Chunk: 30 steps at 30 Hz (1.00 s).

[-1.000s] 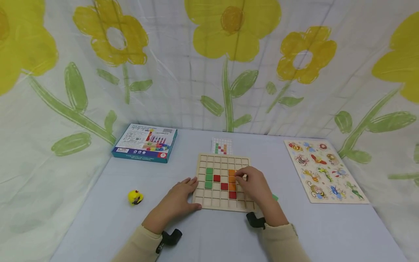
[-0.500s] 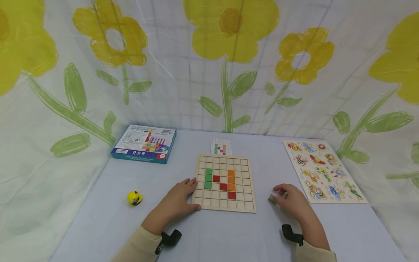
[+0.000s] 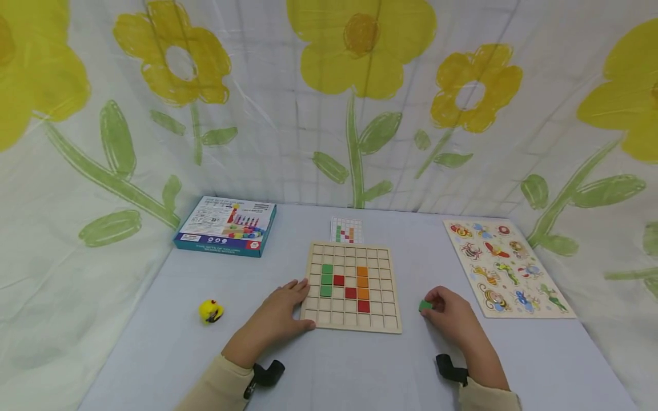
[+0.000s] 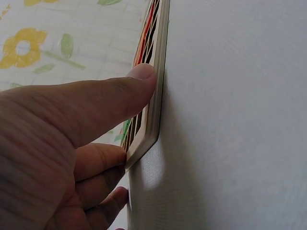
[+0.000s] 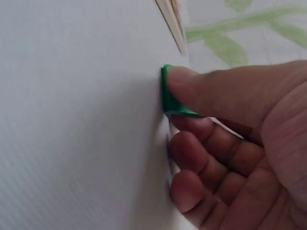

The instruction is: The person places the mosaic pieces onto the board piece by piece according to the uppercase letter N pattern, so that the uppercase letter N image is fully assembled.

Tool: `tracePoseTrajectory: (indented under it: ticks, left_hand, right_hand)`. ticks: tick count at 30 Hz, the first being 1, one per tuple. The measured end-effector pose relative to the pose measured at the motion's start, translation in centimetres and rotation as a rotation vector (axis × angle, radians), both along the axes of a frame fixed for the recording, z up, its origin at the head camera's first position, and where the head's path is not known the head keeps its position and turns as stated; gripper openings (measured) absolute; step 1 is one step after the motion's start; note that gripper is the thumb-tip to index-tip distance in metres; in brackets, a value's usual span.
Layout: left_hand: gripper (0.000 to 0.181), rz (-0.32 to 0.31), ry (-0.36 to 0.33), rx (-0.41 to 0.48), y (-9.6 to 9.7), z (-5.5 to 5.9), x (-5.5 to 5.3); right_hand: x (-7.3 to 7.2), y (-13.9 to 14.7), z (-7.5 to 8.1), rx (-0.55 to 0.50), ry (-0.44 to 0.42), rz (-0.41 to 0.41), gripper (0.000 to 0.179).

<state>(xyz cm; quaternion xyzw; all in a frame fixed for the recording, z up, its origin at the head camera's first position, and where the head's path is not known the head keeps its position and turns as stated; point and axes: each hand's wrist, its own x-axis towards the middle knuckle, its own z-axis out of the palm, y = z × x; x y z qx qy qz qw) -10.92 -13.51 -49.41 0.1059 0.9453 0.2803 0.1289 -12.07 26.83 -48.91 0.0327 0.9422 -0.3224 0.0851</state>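
Observation:
A wooden grid board lies mid-table, with green tiles in a column at left, orange tiles in another at right, and red tiles between and below. My left hand rests at the board's near left corner, fingers extended along its side. In the left wrist view the thumb touches the board's edge. Right of the board, my right hand pinches a green tile between thumb and fingers, low over the table. The thumb covers part of that tile.
A small pattern card lies behind the board. At the back left is a flat cardboard box, and a small yellow toy sits at left. A wooden insect puzzle lies at right. A flower-printed sheet hangs behind.
My right hand has left the board's orange column, moved right and taken hold of a green tile lying on the table. My left hand stays at the board's corner.

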Motion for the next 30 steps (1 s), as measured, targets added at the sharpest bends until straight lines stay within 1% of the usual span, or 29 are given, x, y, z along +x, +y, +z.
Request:
tracePoseTrajectory:
  ticks: [2,5,7,8,9,12,15,17,19,21,23,26,30]
  left_hand:
    - [0.091,-0.006,0.002,0.002,0.0,-0.1,-0.1]
    - [0.091,-0.010,0.004,0.000,0.0,-0.2,-0.1]
    - [0.091,-0.009,0.002,-0.002,0.0,-0.3,-0.1]
    - [0.091,-0.007,0.000,-0.004,0.0,-0.3,-0.1]
    - [0.091,-0.005,-0.001,-0.005,-0.1,-0.3,-0.1]
    - [0.092,-0.002,-0.005,-0.005,-0.1,-0.4,-0.1]
    - [0.092,-0.003,-0.009,0.001,-0.3,-0.4,-0.1]
    - [0.091,-0.003,-0.010,0.006,-0.4,-0.5,-0.1]
    - [0.091,-0.008,-0.009,0.008,-0.4,-0.6,-0.2]
    - [0.090,-0.017,-0.006,0.012,-0.5,-0.7,-0.3]
    - [0.090,-0.028,-0.004,0.018,-0.5,-0.8,-0.4]
    - [0.090,-0.033,-0.002,0.028,-0.4,-0.8,-0.4]
    - [0.090,-0.023,0.004,0.017,-0.4,-0.7,-0.3]
  right_hand:
    - [0.0,-0.5,0.0,-0.003,0.024,-0.027,0.017]
    - [0.0,-1.7,0.2,-0.022,0.082,-0.068,0.013]
    - [0.0,-3.2,0.4,-0.047,0.134,-0.072,0.011]
    - [0.0,-4.2,0.5,-0.065,0.160,-0.061,0.011]
    - [0.1,-5.2,0.5,-0.087,0.181,-0.040,0.010]
    - [0.2,-8.8,0.6,-0.165,0.202,0.050,0.007]
    - [0.0,-12.4,0.8,-0.238,0.176,0.143,0.009]
    - [-0.4,-14.4,0.8,-0.256,0.167,0.205,0.010]
    - [-1.0,-16.1,0.7,-0.236,0.165,0.275,0.010]
    - [-1.5,-17.3,0.4,-0.185,0.177,0.343,0.008]
    - [-1.9,-18.1,0.1,-0.133,0.190,0.390,0.007]
    - [-2.1,-18.6,-0.2,-0.077,0.205,0.411,0.006]
    - [-2.2,-18.9,-0.2,-0.066,0.197,0.406,0.005]
